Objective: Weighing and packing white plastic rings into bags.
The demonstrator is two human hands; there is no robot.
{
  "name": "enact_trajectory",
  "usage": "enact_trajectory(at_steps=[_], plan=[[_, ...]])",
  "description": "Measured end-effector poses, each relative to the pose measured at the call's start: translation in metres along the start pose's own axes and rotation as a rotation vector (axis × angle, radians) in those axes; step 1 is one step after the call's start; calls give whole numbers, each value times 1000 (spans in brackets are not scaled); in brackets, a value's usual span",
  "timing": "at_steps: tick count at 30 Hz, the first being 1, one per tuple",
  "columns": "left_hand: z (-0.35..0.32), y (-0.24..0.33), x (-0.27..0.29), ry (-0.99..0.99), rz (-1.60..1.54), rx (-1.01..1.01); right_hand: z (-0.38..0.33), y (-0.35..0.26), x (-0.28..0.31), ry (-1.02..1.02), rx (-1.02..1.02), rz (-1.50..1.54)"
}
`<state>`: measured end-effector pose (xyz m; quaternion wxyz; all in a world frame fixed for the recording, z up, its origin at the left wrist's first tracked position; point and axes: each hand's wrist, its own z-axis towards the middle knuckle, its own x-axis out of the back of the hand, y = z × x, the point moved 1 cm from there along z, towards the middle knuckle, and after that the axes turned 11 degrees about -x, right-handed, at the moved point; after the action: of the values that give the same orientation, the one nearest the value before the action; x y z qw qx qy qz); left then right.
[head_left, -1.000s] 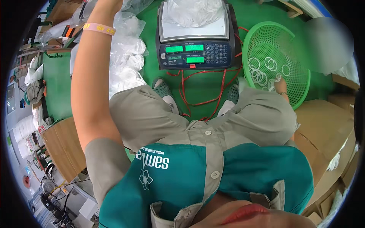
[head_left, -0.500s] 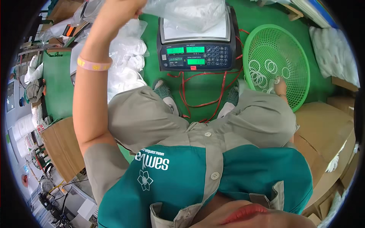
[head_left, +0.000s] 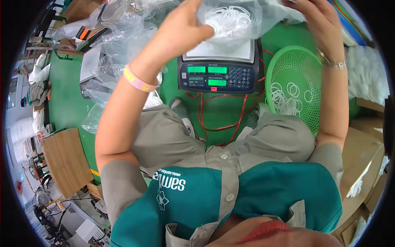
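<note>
A clear plastic bag (head_left: 265, 18) with a bundle of white rings (head_left: 232, 20) inside hangs over the pan of a digital scale (head_left: 216, 78). Whether any of the bag touches the pan, I cannot tell. My left hand (head_left: 181, 31) grips the bag's left side, its thumb against the plastic beside the rings. On the right, my right hand (head_left: 323, 26) has its fingers closed at the bag's other end, with the fingertips partly cut off by the upper edge. Several loose white rings (head_left: 288, 101) lie in a green mesh basket (head_left: 271, 70) below my right forearm.
Heaped clear plastic bags (head_left: 123, 53) lie at the left of the scale, with more white rings beneath. Red cord (head_left: 201, 119) trails over the green floor between my feet. Cardboard boxes (head_left: 358, 144) stand at the right, and white packed bags (head_left: 368, 74) lie behind them.
My right hand has left the basket and risen to the bag's right end. My left hand has moved right and closer, and the bag has shifted so its rings show clearly.
</note>
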<state>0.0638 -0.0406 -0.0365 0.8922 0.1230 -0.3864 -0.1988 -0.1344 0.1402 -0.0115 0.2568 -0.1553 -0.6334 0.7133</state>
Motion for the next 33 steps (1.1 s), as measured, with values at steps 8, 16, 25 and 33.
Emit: enact_trajectory(at_steps=[8, 16, 25, 33], plan=[[3, 17, -2, -174, -79, 184, 116, 237, -53, -201, -158, -1725], [1, 1, 14, -37, -309, 605, 108, 105, -81, -328, -1, -888], [-1, 3, 16, 32, -324, 521, 57, 29, -34, -91, -3, -203], [-18, -7, 54, 83, -148, 665, -5, 71, 159, -2, -387, -72]])
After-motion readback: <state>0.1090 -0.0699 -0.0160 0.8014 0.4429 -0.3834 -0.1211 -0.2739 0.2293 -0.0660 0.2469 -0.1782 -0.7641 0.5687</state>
